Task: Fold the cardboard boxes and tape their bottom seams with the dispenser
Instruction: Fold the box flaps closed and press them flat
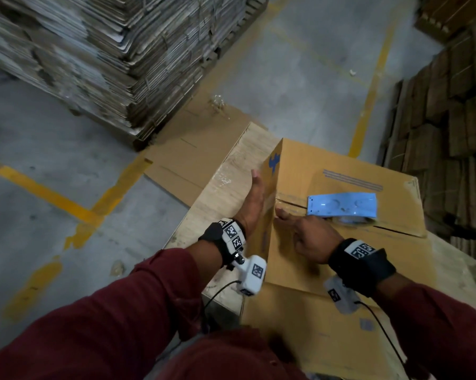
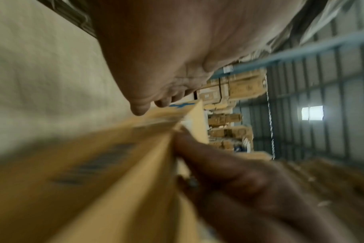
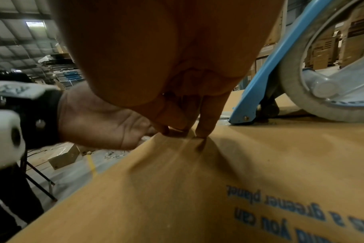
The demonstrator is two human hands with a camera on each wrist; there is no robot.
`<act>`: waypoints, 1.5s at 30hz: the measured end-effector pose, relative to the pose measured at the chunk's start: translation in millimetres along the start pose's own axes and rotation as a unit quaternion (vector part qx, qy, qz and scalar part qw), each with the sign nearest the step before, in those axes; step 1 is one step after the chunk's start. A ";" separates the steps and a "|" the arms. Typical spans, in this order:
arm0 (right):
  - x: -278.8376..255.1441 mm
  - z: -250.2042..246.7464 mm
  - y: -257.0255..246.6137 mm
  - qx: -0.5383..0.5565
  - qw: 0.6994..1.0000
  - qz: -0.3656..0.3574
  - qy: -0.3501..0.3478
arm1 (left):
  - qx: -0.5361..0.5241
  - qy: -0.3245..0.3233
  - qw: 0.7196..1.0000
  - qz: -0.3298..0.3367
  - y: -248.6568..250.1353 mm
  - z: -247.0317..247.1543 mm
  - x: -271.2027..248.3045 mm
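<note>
A: Where is the cardboard box (image 1: 338, 185) seen?

B: It is seen lying on the pale wooden counter (image 1: 231, 171), bottom flaps upward, with the seam running across its top. The blue tape dispenser (image 1: 342, 204) is set on the box, just beside that seam.

A: How is the left hand (image 1: 254, 200) held?

B: It is laid flat against the box's left side wall, fingers (image 2: 139, 105) straight and pressed together, palm on the cardboard.

A: And the right hand (image 1: 311, 237)?

B: It is placed on the top face at the left edge. In the right wrist view its fingers (image 3: 206, 125) are seen tip-down on the cardboard, close together, pressing at the seam end. Nothing is seen gripped. The dispenser is left untouched beyond them.

A: Surroundings noted?

B: Stacks of flattened cartons (image 1: 116, 56) are seen on the floor, and yellow floor lines (image 1: 47, 196).
</note>
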State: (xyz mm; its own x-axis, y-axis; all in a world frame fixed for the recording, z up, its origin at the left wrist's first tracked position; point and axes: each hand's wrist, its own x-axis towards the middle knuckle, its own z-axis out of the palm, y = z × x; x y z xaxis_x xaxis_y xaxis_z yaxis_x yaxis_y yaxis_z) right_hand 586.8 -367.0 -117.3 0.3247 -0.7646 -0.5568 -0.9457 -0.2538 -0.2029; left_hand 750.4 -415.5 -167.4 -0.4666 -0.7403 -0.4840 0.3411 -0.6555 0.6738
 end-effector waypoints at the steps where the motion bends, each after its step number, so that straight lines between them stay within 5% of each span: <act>1: 0.8 1.8 1.4 -0.005 1.000 -0.001 -0.004 | 0.016 -0.012 1.000 0.017 0.0 4.4 4.1; 5: 1.0 3.8 4.1 -0.017 1.000 -0.018 -0.005 | 0.115 -0.044 0.992 -0.011 -23.1 8.1 18.2; 10: -0.6 5.2 3.8 0.011 0.999 -0.011 0.031 | 0.310 -0.110 0.943 -0.040 31.6 6.7 3.0; 15: -2.9 0.2 9.6 0.049 0.998 -0.038 0.002 | 0.611 -0.074 0.787 0.047 62.1 18.8 6.3; 18: -30.2 -22.1 38.8 0.053 0.993 -0.053 0.086 | 0.698 -0.063 0.705 0.109 41.5 39.2 0.2; 20: -51.2 -44.8 66.9 0.009 0.986 -0.057 0.159 | 0.722 -0.074 0.677 0.119 24.0 50.6 1.5; 22: -65.7 -71.6 95.7 -0.055 0.984 -0.049 0.162 | 0.719 -0.063 0.688 0.079 12.6 62.5 7.4; 24: -67.5 -91.1 117.9 -0.121 0.988 -0.042 0.083 | 0.724 -0.048 0.686 0.054 4.6 75.5 11.4; 28: -46.4 -89.9 141.1 -0.173 0.983 -0.066 -0.002 | 0.827 -0.043 0.560 -0.013 -17.4 88.3 21.4; 33: -30.5 -66.7 149.4 -0.222 0.968 -0.113 -0.005 | 0.878 -0.031 0.469 -0.088 -36.1 78.8 22.9; 45: -67.0 -82.7 182.9 -0.172 0.978 -0.113 0.040 | 0.862 -0.032 0.492 -0.113 -35.3 70.5 30.2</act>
State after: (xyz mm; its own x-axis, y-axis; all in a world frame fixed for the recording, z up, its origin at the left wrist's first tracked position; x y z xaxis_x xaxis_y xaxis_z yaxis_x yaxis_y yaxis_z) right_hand 390.9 -411.2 -50.5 0.5365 -0.7062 -0.4620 -0.8031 -0.5955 -0.0223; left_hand 666.7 -404.2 -166.5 -0.3772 -0.6349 -0.6742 -0.9001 0.4228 0.1054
